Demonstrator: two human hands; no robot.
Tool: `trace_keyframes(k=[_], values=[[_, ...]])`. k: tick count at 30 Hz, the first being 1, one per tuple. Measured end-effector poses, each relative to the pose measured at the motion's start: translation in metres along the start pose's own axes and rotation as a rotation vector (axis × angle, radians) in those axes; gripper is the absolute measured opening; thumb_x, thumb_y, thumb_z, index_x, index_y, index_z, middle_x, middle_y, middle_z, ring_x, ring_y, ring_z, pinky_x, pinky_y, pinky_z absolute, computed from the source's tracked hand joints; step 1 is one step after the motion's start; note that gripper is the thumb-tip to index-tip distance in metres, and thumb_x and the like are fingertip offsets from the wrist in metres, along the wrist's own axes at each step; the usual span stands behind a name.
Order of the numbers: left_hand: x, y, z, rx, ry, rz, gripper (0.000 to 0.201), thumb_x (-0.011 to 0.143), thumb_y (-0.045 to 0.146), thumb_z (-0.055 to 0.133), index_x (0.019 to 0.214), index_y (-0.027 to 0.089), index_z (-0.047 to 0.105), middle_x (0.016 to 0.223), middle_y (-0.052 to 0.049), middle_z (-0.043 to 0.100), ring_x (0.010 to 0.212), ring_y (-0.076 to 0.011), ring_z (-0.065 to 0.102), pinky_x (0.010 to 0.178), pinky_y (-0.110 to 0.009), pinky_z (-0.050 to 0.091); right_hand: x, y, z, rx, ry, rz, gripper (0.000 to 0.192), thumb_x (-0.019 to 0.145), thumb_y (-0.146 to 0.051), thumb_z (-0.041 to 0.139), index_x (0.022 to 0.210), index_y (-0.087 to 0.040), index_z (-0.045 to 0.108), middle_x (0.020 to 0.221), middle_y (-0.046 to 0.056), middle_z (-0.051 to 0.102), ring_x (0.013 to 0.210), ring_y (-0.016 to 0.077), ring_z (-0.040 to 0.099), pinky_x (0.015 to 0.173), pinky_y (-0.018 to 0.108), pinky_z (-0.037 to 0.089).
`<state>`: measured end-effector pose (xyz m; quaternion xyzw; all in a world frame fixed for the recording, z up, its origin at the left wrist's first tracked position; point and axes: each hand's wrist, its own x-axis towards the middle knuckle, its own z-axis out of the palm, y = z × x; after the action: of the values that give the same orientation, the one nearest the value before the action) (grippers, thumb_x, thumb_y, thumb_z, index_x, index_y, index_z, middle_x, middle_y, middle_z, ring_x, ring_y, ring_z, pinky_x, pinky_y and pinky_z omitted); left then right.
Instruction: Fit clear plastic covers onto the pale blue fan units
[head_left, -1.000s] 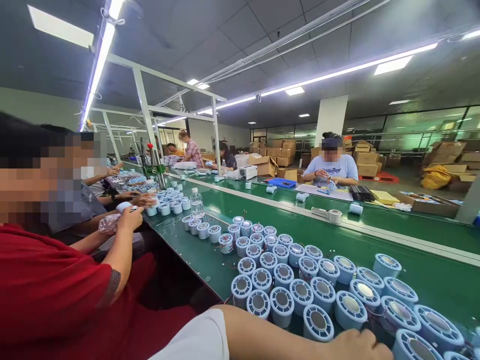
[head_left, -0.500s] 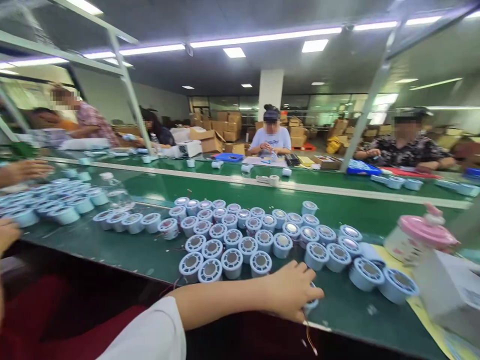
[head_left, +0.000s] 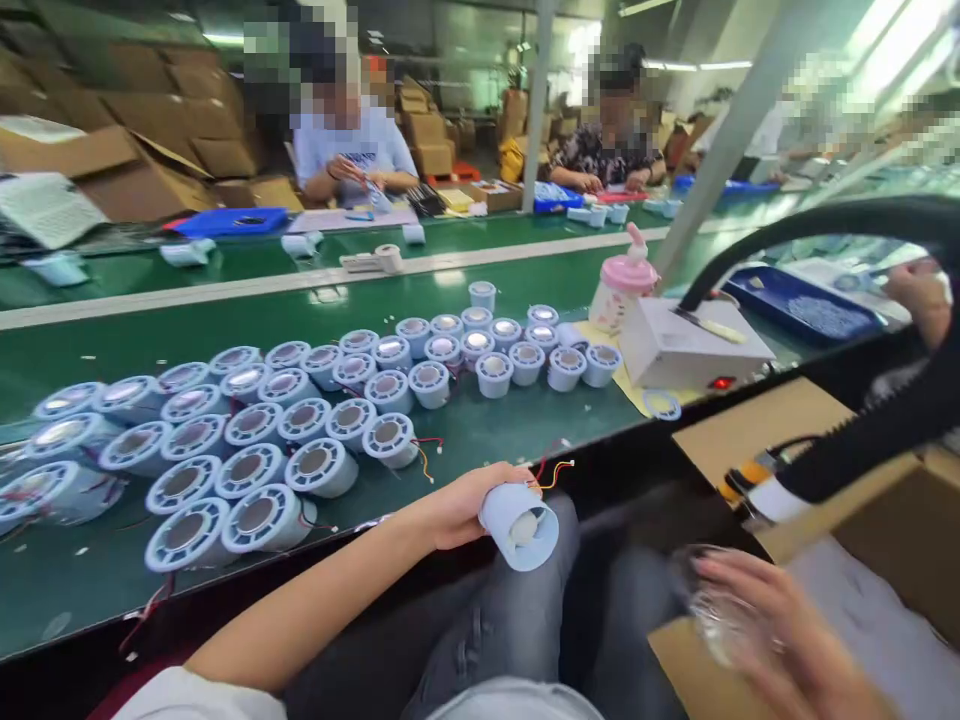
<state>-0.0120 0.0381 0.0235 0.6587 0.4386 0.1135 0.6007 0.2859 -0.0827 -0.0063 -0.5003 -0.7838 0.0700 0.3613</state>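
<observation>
My left hand [head_left: 469,505] is closed around a light blue cylindrical housing [head_left: 519,525] above my lap, below the bench edge. Its open end faces me and shows a pale round part inside; red and yellow wires with a small connector stick out behind. To the right, my right hand [head_left: 780,610], blurred by motion, grips a clear, shiny plastic piece [head_left: 724,620] over an open cardboard box [head_left: 862,510]. The exact shape of that clear piece is smeared. Many similar blue housings [head_left: 322,467] stand in rows on the green bench, with round metallic discs on top.
A grey box with a red switch [head_left: 694,345] and a pink-lidded cup [head_left: 626,285] stand at the bench's right. A black hose [head_left: 870,430] arches over the carton. A blue tray [head_left: 802,305] and another person's hand [head_left: 922,295] are far right. Two people sit opposite.
The view has swung right and down. My left hand has lifted a blue housing off the bench edge and brought it over my lap. My right hand has come into view with the clear piece.
</observation>
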Motion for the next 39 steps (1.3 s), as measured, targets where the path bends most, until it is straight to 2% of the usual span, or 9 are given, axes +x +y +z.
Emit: trace_keyframes(k=[5,9,14,17,22,26,29,34,39], values=[[0.011,-0.001,0.027,-0.165,-0.257,-0.042,0.038,0.084,0.047,0.037,0.090,0.015,0.056,0.075,-0.002,0.054,0.049,-0.0092,0.043,0.036,-0.019,0.030,0.020,-0.052,0.045,-0.253,-0.064,-0.091,0.050,0.087,-0.017,0.054,0.135,-0.028,0.049,0.129,0.017,0.044,0.109,0.0337,0.055,0.080,0.047,0.056],[0.006,0.001,0.033,0.018,-0.147,0.155,0.028,0.088,0.038,0.050,0.084,0.016,0.065,0.082,-0.002,0.059,0.071,-0.0126,0.053,0.061,-0.021,0.044,0.041,-0.054,0.053,-0.347,-0.162,0.033,0.042,0.079,-0.005,0.058,0.116,-0.022,0.063,0.136,0.019,0.042,0.107,0.0375,0.053,0.078,0.053,0.054],[-0.002,-0.007,0.039,0.127,0.100,0.312,0.021,0.086,0.036,0.059,0.096,0.018,0.066,0.097,-0.003,0.062,0.090,-0.0167,0.056,0.084,-0.028,0.045,0.037,-0.044,0.048,0.257,-0.417,0.298,0.012,0.075,-0.011,0.070,0.078,-0.020,0.062,0.126,0.009,0.051,0.112,0.0288,0.054,0.088,0.040,0.053],[-0.002,-0.019,0.041,0.070,0.117,0.357,0.047,0.067,0.045,0.079,0.106,0.021,0.067,0.102,-0.005,0.060,0.092,-0.0190,0.057,0.085,-0.031,0.047,0.036,-0.045,0.046,0.558,-0.349,0.473,0.015,0.086,-0.031,0.063,0.077,-0.020,0.064,0.115,0.008,0.055,0.107,0.0244,0.057,0.080,0.031,0.054],[0.000,-0.031,0.040,0.113,0.017,0.489,0.064,0.059,0.041,0.085,0.118,0.027,0.065,0.127,-0.010,0.054,0.119,-0.0284,0.050,0.103,-0.044,0.041,0.040,-0.045,0.045,0.763,-0.184,0.657,0.023,0.086,-0.038,0.062,0.075,-0.020,0.072,0.101,0.008,0.061,0.089,0.0209,0.060,0.067,0.027,0.055],[-0.003,-0.027,0.040,-0.084,-0.149,0.366,0.069,0.065,0.032,0.082,0.128,0.026,0.057,0.124,-0.010,0.060,0.113,-0.0264,0.058,0.093,-0.038,0.050,0.043,-0.041,0.044,0.968,-0.136,0.815,0.024,0.079,-0.042,0.070,0.069,-0.021,0.074,0.100,0.007,0.066,0.083,0.0198,0.064,0.063,0.027,0.058],[-0.005,-0.024,0.042,-0.271,-0.146,0.273,0.065,0.066,0.025,0.081,0.126,0.024,0.056,0.123,-0.008,0.059,0.106,-0.0223,0.060,0.090,-0.035,0.052,0.042,-0.039,0.043,0.973,-0.199,0.704,0.018,0.077,-0.038,0.073,0.089,-0.025,0.076,0.116,0.007,0.067,0.099,0.0252,0.065,0.075,0.033,0.060],[-0.010,-0.024,0.044,-0.486,-0.159,0.142,0.066,0.068,0.025,0.079,0.128,0.022,0.050,0.109,-0.007,0.060,0.089,-0.0179,0.062,0.070,-0.029,0.055,0.033,-0.042,0.041,0.578,-0.229,0.358,0.046,0.073,-0.022,0.079,0.117,-0.029,0.068,0.135,0.004,0.058,0.120,0.0299,0.057,0.103,0.046,0.048],[-0.014,-0.020,0.039,-0.334,-0.133,0.227,0.074,0.065,0.027,0.082,0.132,0.025,0.052,0.123,-0.008,0.059,0.104,-0.0232,0.061,0.083,-0.031,0.053,0.027,-0.044,0.041,0.653,-0.214,0.373,0.056,0.075,-0.023,0.078,0.127,-0.029,0.058,0.131,0.005,0.061,0.116,0.0275,0.061,0.098,0.041,0.055]])
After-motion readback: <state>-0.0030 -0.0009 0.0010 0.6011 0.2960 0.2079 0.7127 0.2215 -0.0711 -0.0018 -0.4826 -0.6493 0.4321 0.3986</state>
